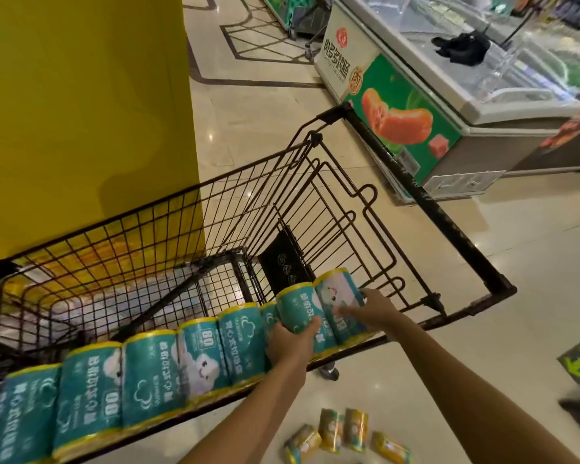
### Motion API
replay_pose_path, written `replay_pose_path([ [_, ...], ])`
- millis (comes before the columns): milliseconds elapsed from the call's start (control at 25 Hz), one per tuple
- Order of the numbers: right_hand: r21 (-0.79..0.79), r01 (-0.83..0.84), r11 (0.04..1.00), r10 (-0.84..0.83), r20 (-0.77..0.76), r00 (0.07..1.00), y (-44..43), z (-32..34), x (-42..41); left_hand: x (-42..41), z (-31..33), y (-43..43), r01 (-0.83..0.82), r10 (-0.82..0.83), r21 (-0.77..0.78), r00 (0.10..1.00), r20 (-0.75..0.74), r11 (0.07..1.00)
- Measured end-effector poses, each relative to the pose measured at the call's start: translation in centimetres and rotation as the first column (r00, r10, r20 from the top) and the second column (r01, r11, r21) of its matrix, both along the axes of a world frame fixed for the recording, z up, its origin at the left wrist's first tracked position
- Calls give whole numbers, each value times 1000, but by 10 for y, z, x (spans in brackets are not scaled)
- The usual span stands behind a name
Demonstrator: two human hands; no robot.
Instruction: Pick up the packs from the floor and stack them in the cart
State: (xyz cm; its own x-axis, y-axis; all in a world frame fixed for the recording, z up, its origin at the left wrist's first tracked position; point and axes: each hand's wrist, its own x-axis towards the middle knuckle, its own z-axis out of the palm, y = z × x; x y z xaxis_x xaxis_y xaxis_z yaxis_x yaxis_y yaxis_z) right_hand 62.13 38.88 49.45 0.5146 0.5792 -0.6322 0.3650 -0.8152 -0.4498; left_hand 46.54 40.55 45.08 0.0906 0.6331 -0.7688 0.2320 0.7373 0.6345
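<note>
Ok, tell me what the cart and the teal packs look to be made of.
The cart: dark coated metal wire, judging by the thin welded grid and bent rods. The teal packs: glossy printed plastic film, probably; they shine and bulge softly. Contents not visible.

Far side of cart (pixel 154 226) open, packs (pixel 148 373) line near wall, pillar (pixel 81 112) behind, freezer (pixel 449 105) beside.

The row of packs (pixel 148 373) runs off the left edge; the floor packs (pixel 330 430) are blurred, their print unreadable.
</note>
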Motion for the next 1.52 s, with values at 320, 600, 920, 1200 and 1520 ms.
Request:
replay_pose_path([
  [320, -27, -39, 999, 37, -82, 996, -1, -2, 3, -2, -6, 2, 119, -112, 66, 989, -99, 991],
  [600, -47, -81, 996, 83, 39, 996, -2, -11, 5, -2, -7, 0, 89, -87, 45, 995, -49, 995],
  [920, -37, -111, 993, 116, 203, 972, -5, -4, -1, -8, -4, 13, 150, -144, 156, 988, -49, 976],
  [1200, 53, -337, 940, 283, 431, 857, -13, 70, -18, -37, 56, 36, 712, -403, 419, 680, -613, 563],
  [1520, 65, -489, 870, 325, 670, 668, -91, 142, -65, -83, 165, -6, 926, -227, 336, 370, -901, 174],
])
